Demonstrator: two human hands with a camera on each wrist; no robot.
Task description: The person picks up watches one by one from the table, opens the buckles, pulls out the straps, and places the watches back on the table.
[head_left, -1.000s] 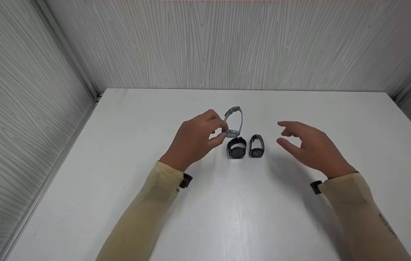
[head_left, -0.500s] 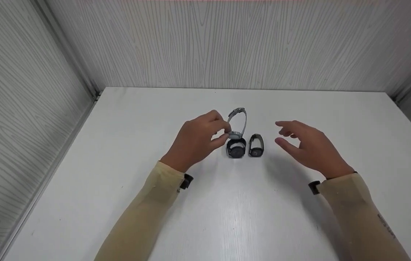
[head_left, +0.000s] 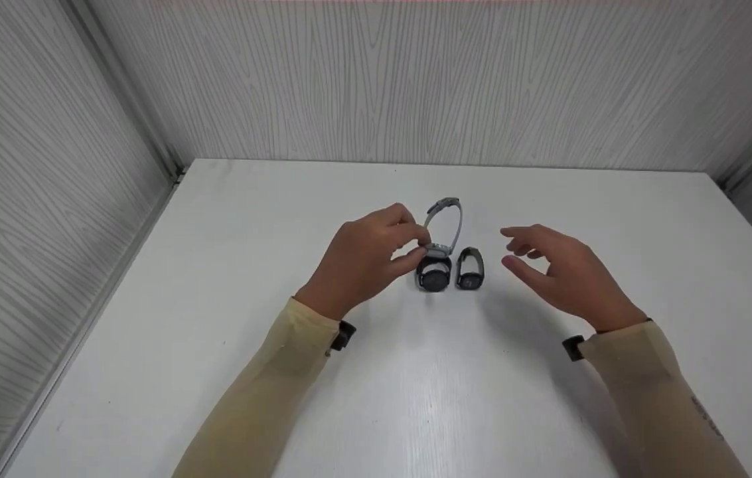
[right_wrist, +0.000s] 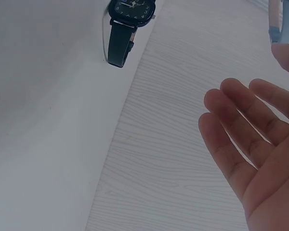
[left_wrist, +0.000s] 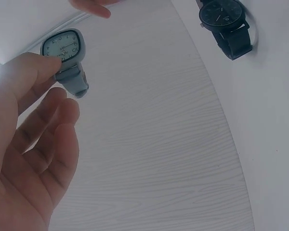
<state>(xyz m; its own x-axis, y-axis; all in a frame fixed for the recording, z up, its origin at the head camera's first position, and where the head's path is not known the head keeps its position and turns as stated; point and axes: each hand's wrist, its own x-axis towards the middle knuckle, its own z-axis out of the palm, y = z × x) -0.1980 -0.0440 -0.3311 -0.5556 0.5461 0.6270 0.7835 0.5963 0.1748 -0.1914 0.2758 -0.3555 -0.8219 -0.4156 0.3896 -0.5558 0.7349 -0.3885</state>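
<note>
The left hand [head_left: 369,255] pinches a pale grey watch [head_left: 441,251] between thumb and index finger at the edge of its case, with its other fingers loosely bent; the left wrist view shows the thumb overlapping the rim of the dial. Taking the far side as 12 o'clock in the head view, that watch lies at 3 o'clock from the left hand, its strap looped upward from the case.

The right hand [head_left: 561,269] has hold of nothing: its fingers are relaxed and slightly curved, the thumb well parted from them, and the right wrist view shows gaps between the fingers. It hovers at about 3 o'clock from the pale grey watch, apart from it.

The left forearm, in a tan sleeve [head_left: 263,392], enters from 7 o'clock and points toward 1 o'clock, its hand turned more toward 2. The right forearm, in a matching sleeve [head_left: 654,392], enters from 5 o'clock and points toward 11, its hand angled toward 10. Each wrist has a small black device on its inner side.

On the white worktop [head_left: 376,398], a round black watch [head_left: 435,280] stands at 6 o'clock from the pale one. A squarer dark watch [head_left: 470,281] stands just beside it at 3 o'clock.
</note>
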